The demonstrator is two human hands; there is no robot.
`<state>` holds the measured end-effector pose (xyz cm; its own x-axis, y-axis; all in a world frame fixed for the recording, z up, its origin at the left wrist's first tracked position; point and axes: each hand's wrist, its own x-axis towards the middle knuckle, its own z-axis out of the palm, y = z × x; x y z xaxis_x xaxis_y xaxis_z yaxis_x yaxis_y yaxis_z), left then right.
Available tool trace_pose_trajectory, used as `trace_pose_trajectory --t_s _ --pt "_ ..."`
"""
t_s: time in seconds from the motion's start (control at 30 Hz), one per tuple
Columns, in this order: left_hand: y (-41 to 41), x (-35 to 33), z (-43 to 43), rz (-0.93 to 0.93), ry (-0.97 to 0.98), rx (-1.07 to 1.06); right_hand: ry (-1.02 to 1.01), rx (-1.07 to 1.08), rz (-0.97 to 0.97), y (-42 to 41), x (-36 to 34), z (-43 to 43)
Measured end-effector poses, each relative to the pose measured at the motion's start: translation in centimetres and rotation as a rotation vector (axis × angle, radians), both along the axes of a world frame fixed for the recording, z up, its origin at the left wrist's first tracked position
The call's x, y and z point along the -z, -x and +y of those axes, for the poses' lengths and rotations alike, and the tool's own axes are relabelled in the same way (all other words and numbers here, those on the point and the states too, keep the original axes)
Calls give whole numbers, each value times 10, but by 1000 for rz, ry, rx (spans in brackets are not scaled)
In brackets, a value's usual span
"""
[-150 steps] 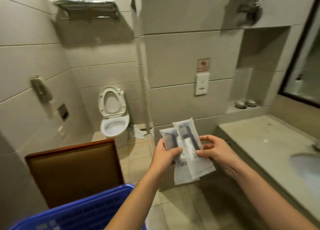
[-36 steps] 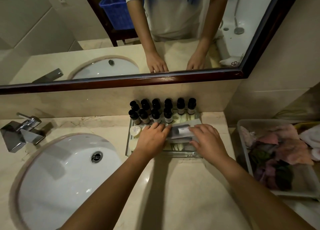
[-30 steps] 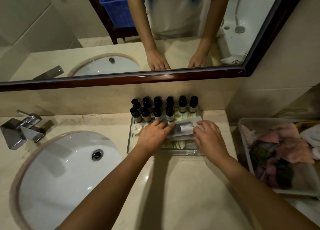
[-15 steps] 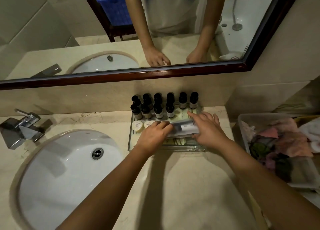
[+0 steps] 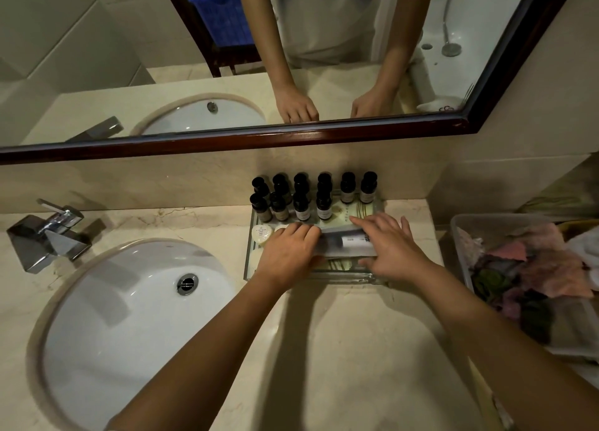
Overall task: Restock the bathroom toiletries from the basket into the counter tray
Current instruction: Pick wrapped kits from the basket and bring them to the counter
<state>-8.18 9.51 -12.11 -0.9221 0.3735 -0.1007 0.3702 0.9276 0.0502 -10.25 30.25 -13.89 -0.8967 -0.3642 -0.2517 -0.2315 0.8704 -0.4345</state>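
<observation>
Right hand (image 5: 393, 252) now spread flat, left hand (image 5: 288, 252) curled, both on pale translucent sachets (image 5: 348, 241) in glass tray (image 5: 248, 262).

Both hands cover much of the clear counter tray (image 5: 248, 262), so its middle and most of the white sachet (image 5: 348, 241) between them cannot be seen. The left hand (image 5: 288, 254) hides the sachet's left end; the right hand (image 5: 393, 250) hides its right end. Print on the sachet and on the small dark bottles' (image 5: 301, 205) labels is too small to read. The plastic bin (image 5: 460, 236) of cloths runs off the right edge. In the mirror (image 5: 291, 135), the blue basket (image 5: 218, 15) is cut off at the top.
</observation>
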Motion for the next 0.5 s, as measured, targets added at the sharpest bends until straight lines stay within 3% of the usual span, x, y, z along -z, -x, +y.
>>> trace_pose_trajectory --t_s 0.5 --pt "3 3 1 3 76 -3 -35 -19 74 -1 9 2"
